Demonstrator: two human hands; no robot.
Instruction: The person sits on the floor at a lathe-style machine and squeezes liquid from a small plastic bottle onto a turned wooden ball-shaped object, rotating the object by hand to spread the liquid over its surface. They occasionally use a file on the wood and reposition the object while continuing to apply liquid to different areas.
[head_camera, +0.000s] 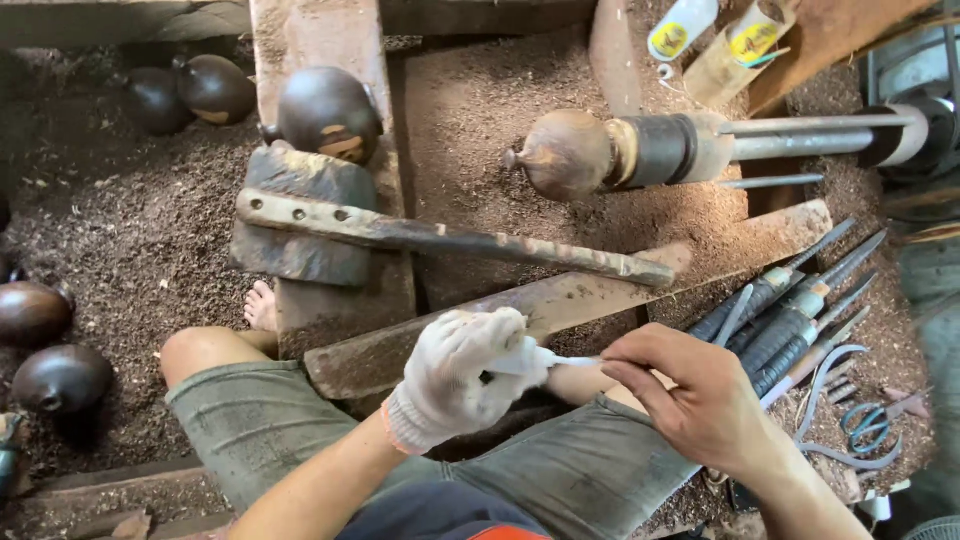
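Hands pinching white strip

Lathe workpiece behind tool rest; chisels right; pots left.

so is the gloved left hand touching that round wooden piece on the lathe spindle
Apart. The head view shows the gloved left hand low near the lap, gripping a small white piece, while the round wooden piece sits well above it, with a wooden beam between them.

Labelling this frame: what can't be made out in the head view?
- Thin white piece: its end is hidden inside the gloved left hand.
- Right hand: fingertip contact with that piece is unclear.
- Bottles: cut off by the top edge.
- Lathe shaft: its drive end is cut off at the right edge.
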